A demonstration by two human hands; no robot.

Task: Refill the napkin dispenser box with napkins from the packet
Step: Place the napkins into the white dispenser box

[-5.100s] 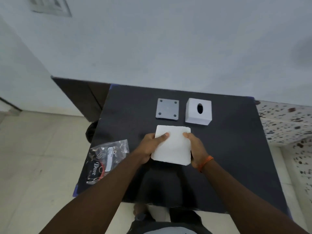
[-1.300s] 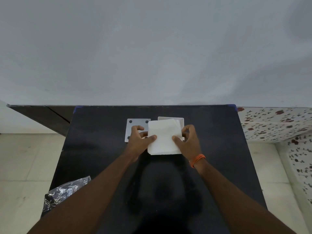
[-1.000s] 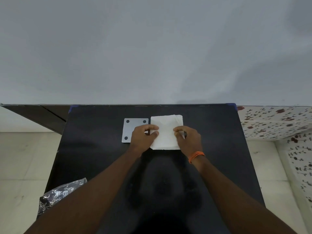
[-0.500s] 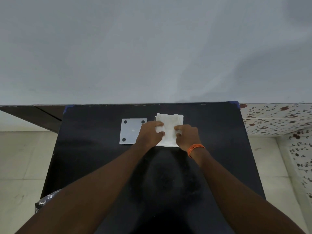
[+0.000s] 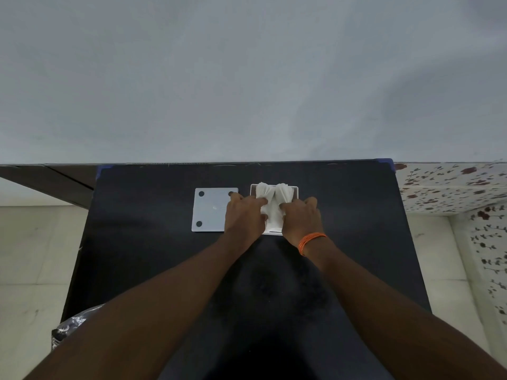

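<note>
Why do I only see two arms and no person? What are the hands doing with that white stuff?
The camera sits on the person's head and looks down, so you see what they see: their own two arms reaching forward over a black table. There is no machine here, only bare hands.

The left hand and the right hand, the one with an orange wristband, are together pushing a bunch of white napkins down into a white box. The napkins are bent in the middle, so their ends stick up out of the box.

Beside the box, to the left, lies a flat grey square plate with dark dots near its corners. It is probably the box's cover. At the bottom left, a crinkly plastic packet peeks over the table's edge.
</note>
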